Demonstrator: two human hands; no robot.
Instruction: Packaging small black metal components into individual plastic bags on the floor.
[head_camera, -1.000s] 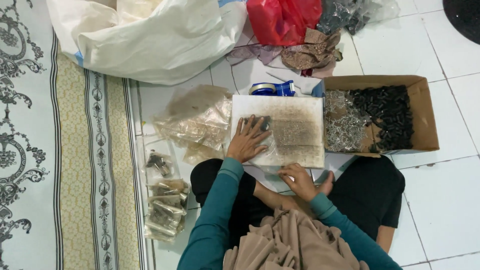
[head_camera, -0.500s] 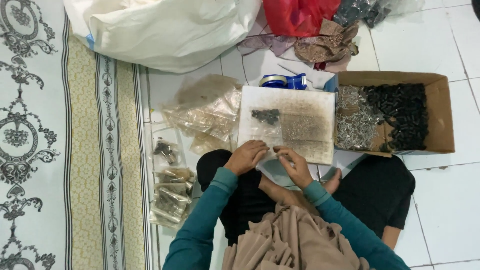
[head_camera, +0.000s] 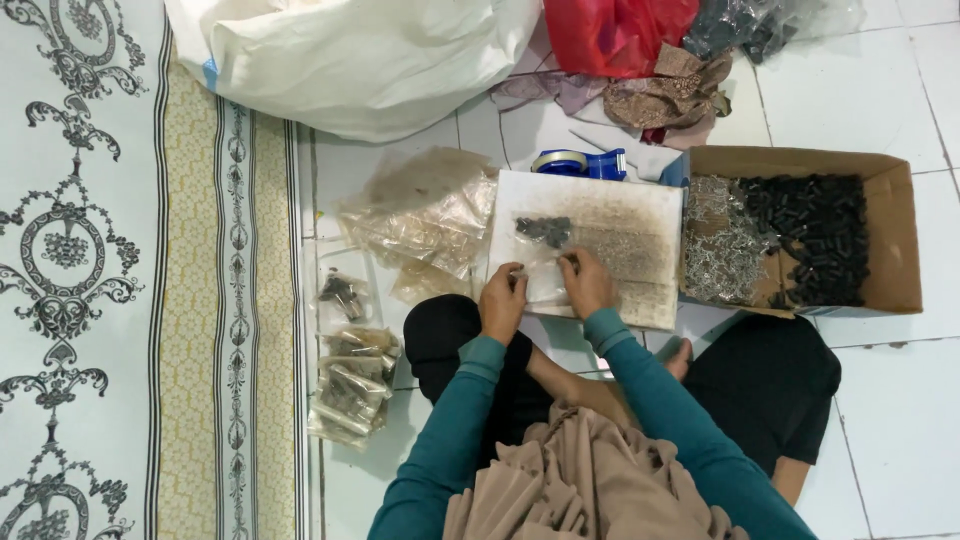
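Both hands — the left hand (head_camera: 503, 300) and right hand (head_camera: 585, 283) — pinch a small clear bag (head_camera: 545, 262) of dark pieces at the white board's (head_camera: 640, 215) near edge — a loose grip could spill them onto the floor (head_camera: 900, 400).

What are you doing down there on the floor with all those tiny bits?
A person sits on the white tiled floor, both hands on a small clear plastic bag of small dark pieces, left hand and right hand pinching its near end. It lies on a stained white board, beside a brown cardboard box of silvery and black parts.
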